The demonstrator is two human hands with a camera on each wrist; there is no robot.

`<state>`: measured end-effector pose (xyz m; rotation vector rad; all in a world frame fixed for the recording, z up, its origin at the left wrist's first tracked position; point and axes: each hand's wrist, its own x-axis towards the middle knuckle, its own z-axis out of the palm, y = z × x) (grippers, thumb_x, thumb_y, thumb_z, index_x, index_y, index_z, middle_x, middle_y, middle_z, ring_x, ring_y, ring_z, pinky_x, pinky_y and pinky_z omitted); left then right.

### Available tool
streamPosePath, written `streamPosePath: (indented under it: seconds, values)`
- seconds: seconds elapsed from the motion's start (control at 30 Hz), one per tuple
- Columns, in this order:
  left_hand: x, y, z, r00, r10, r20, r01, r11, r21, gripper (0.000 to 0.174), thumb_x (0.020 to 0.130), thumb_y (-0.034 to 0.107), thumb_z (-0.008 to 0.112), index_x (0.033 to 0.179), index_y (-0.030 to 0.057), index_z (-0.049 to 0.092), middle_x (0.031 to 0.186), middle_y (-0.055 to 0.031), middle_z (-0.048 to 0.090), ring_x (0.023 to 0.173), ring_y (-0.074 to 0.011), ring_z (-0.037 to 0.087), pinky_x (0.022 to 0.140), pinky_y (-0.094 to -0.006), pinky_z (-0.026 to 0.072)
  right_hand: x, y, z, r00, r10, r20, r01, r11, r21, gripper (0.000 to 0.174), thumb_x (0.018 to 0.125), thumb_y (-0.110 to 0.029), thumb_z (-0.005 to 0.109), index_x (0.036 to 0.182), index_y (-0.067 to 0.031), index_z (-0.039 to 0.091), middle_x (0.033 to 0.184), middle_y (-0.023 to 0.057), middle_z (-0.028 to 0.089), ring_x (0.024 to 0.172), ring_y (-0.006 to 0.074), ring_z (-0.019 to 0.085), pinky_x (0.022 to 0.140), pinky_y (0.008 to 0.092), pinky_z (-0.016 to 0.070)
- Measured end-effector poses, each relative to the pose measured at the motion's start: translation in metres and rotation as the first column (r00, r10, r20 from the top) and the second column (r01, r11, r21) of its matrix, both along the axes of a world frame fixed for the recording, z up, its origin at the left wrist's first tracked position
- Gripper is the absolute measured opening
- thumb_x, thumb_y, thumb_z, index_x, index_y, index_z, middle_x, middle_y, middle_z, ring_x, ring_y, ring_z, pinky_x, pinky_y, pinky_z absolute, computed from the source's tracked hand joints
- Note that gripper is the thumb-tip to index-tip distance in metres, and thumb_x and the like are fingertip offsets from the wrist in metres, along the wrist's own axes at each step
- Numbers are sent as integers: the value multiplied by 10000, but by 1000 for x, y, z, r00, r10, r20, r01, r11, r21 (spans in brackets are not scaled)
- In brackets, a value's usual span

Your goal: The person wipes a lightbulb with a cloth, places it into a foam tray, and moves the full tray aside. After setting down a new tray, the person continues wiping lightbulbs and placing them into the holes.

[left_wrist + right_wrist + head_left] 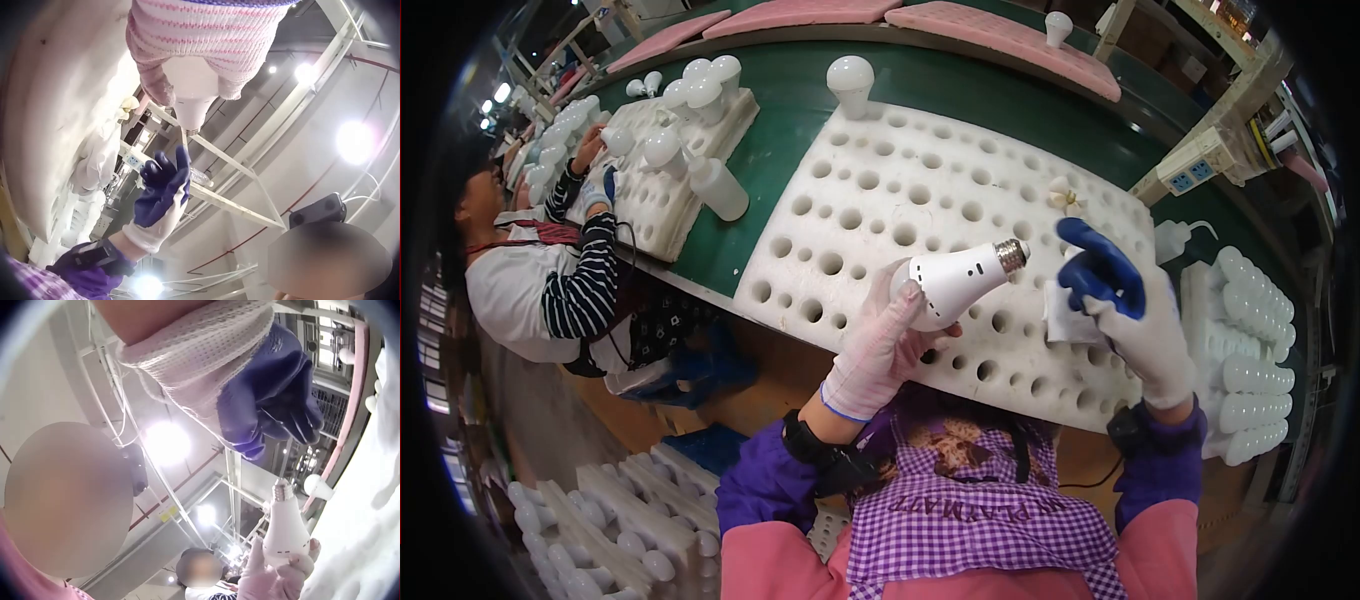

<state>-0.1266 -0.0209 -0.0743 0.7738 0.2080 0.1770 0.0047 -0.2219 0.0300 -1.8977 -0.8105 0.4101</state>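
Observation:
My left hand (890,340), in a pink knit glove, grips a white LED bulb (955,283) by its dome, with the metal screw base (1010,255) pointing right. My right hand (1110,290), in a blue-coated glove, hovers just right of the base with its fingers curled, and it holds a small white cloth (1065,315). Both hands hang over a white foam tray (920,200) full of round holes. The left wrist view shows the bulb (190,94) under the left hand's glove and the right hand (162,187) beyond. The right wrist view shows the right hand's blue fingers (269,400) above the bulb (284,528).
One bulb (850,85) stands at the tray's far edge. A tray of bulbs (1250,360) lies to the right. To the left are another tray, a white bottle (718,188) and a second worker (550,280). A power strip (1200,170) hangs at the right, and more bulb trays (600,530) sit low left.

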Motion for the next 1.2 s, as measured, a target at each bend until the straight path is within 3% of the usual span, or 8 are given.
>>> streamPosePath:
  seconds: [0.1, 0.33, 0.6, 0.77, 0.83, 1.0, 1.13, 1.2]
  values:
    - [1, -2, -5, 998, 32, 49, -29, 999, -43, 632, 860, 394, 633, 1310, 55, 345, 1165, -133, 522, 945, -232, 609, 790, -353, 541, 7, 24, -9, 896, 201, -395, -143, 975, 173, 493, 764, -91, 629, 1242, -6, 546, 896, 17, 594, 789, 80, 528, 737, 219, 454]
    - [-3, 6, -1, 997, -6, 82, 7, 1000, -3, 737, 829, 380, 674, 1367, 88, 264, 1284, -135, 436, 1096, -289, 555, 903, -400, 506, -1, 56, -7, 860, 181, -477, -123, 981, 151, 429, 792, -43, 695, 1201, -7, 573, 944, 7, 611, 831, 63, 560, 702, 193, 479]
    - [5, 20, 3, 999, -35, -7, 35, 980, 194, 705, 919, 357, 556, 1433, 56, 179, 1321, -165, 401, 1090, -275, 557, 865, -327, 478, 32, 79, 7, 992, -58, -113, 70, 991, 112, 345, 797, 16, 595, 1140, -11, 611, 802, 3, 607, 631, 40, 527, 518, 179, 400]
    - [7, 30, 6, 989, 7, -146, 36, 955, 293, 514, 955, 218, 482, 1374, -9, 288, 1201, -155, 478, 975, -226, 597, 820, -303, 485, 111, 86, -26, 913, -269, 305, 200, 950, 240, 427, 786, 72, 555, 1207, 1, 559, 936, 30, 622, 744, 63, 559, 694, 208, 478]
    - [12, 41, 18, 984, 10, -176, 47, 946, 322, 466, 945, 189, 485, 1337, -20, 347, 1166, -135, 507, 975, -204, 596, 811, -289, 485, 84, 92, -31, 979, -142, 143, 131, 987, 89, 404, 795, -32, 662, 1187, -1, 570, 924, 53, 654, 815, 95, 611, 754, 228, 487]
    - [75, 120, 43, 972, 213, -95, -47, 579, 814, 473, 882, 181, 572, 1293, 4, 421, 1108, -94, 552, 943, -162, 593, 763, -298, 501, 43, 101, -104, 968, 125, -219, -81, 977, 200, 340, 799, -16, 619, 1137, 13, 597, 940, 53, 665, 810, 69, 604, 731, 215, 498]
    - [144, 180, 55, 923, 384, 23, 46, -169, 984, 792, 680, 178, 709, 1382, 141, 344, 1370, -185, 335, 1176, -347, 470, 970, -391, 440, 40, 100, -107, 934, 108, -341, -30, 973, 227, 322, 811, -57, 643, 1123, 11, 605, 917, 50, 672, 731, 58, 593, 681, 208, 495]
    - [172, 187, 62, 920, 391, -4, 136, -312, 940, 817, 660, 178, 721, 1384, 185, 343, 1364, -179, 342, 1192, -355, 456, 985, -391, 429, 42, 100, -109, 951, 99, -293, -35, 976, 214, 313, 810, -61, 647, 1113, 9, 611, 900, 47, 672, 709, 55, 587, 667, 207, 492]
